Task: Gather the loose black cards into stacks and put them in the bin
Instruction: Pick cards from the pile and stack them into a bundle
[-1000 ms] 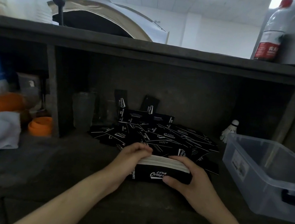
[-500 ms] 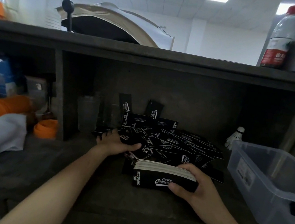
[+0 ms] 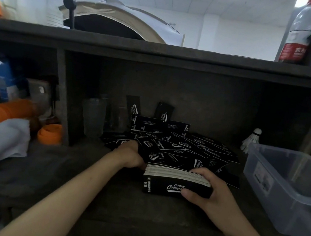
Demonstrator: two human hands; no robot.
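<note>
While right hand point(image 3: 217, 196) clamps white-edged black stack point(image 3: 160, 187) (logo forward), left hand point(image 3: 128, 153) grip unclear amid pile point(image 3: 182, 147).

Your right hand point(image 3: 214, 194) grips a thick stack of black cards point(image 3: 176, 182) standing on edge on the dark shelf point(image 3: 99, 200), thumb on the printed front, fingers curled over the far side. Your left hand point(image 3: 128, 155) lies just left of the stack, at the near edge of the heap of loose cards point(image 3: 178, 147); its fingertips are hidden among them. The clear plastic bin point(image 3: 288, 188) sits to your right, a shuttlecock point(image 3: 252, 140) behind its far corner. A white cloth point(image 3: 3, 142) lies at far left.
</note>
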